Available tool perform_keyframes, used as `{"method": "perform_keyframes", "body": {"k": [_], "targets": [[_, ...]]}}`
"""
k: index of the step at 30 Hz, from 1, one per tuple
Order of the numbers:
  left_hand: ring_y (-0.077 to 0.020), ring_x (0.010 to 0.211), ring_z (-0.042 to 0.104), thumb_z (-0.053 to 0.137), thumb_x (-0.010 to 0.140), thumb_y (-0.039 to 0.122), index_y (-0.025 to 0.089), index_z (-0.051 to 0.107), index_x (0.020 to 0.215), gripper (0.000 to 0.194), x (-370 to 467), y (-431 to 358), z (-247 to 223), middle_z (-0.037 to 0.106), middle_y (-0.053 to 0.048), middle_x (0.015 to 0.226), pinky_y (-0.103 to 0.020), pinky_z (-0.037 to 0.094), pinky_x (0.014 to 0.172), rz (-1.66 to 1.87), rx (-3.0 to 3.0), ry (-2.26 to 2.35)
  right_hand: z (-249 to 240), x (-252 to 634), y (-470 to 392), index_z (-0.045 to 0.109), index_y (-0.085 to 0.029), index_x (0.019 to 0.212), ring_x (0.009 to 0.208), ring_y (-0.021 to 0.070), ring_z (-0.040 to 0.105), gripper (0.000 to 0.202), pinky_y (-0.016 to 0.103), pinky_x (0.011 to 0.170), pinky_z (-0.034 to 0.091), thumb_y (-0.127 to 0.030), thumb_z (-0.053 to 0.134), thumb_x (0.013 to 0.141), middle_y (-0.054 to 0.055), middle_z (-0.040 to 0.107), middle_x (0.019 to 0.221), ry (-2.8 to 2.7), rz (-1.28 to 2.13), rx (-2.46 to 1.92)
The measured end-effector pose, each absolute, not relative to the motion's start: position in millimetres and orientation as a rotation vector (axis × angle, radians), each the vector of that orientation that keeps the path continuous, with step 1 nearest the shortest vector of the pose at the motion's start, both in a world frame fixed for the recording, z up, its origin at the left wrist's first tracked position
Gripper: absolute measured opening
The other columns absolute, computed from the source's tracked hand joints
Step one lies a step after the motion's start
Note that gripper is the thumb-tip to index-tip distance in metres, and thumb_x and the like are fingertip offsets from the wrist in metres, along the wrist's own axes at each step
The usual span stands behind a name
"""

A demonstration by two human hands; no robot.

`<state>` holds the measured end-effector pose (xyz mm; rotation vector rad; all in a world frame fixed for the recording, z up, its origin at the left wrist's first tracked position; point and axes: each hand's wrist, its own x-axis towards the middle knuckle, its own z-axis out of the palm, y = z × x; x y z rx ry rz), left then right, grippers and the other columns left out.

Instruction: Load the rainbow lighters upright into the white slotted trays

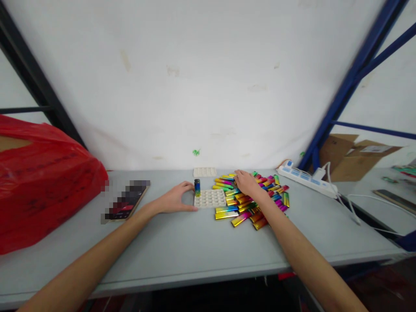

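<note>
A white tray with rows of round holes [210,199] lies on the grey table. One blue and yellow lighter-like piece [197,188] stands upright at its back left corner. My left hand [177,198] rests at the tray's left edge, thumb and fingers spread apart around that side. To the right lies a loose pile of shiny multicoloured pieces [238,209]. My right hand [247,184] is over the back of the pile, its fingers bent down onto the pieces; what lies under the fingertips is too small to make out.
Behind the tray, a second white tray [204,172] lies near the wall. A phone [131,201] and a red plastic bag [48,182] are at the left. At the right are a white power strip [307,178] and a cardboard box [354,158].
</note>
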<state>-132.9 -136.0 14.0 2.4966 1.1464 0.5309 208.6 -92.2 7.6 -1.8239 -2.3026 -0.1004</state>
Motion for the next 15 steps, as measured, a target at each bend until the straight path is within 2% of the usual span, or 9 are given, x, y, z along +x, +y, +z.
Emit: {"method": "perform_keyframes", "body": {"k": [5, 10, 15], "targets": [[-0.0344, 0.133, 0.062, 0.083, 0.076, 0.07, 0.022, 0.066, 0.134, 0.077, -133.0, -134.9, 12.4, 0.063, -0.012, 0.142, -0.044, 0.047, 0.118, 0.529, 2.499, 1.155, 5.1, 216.6, -81.0, 0.067, -0.012, 0.134, 0.124, 0.0333, 0.066, 0.042, 0.045, 0.106, 0.046, -0.03, 0.035, 0.113, 0.021, 0.069, 0.136, -2.314, -0.004, -1.898], [-0.0352, 0.133, 0.062, 0.083, 0.075, 0.07, 0.022, 0.066, 0.133, 0.077, -133.2, -134.7, 11.9, 0.063, -0.012, 0.142, -0.045, 0.047, 0.119, 0.528, 2.504, 1.162, 4.6, 220.2, -74.7, 0.067, -0.013, 0.14, 0.124, 0.0285, 0.067, 0.04, 0.036, 0.106, 0.045, -0.027, 0.046, 0.109, 0.02, 0.07, 0.134, -2.237, 0.014, -1.892], [-0.0355, 0.134, 0.061, 0.084, 0.076, 0.068, 0.021, 0.066, 0.133, 0.076, -133.0, -135.2, 12.2, 0.062, -0.013, 0.143, -0.044, 0.046, 0.119, 0.521, 2.498, 1.163, 7.7, 218.6, -76.5, 0.071, -0.015, 0.131, 0.118, 0.0272, 0.069, 0.036, 0.033, 0.101, 0.046, -0.028, 0.045, 0.11, 0.017, 0.075, 0.125, -2.162, -0.041, -1.838]]}}
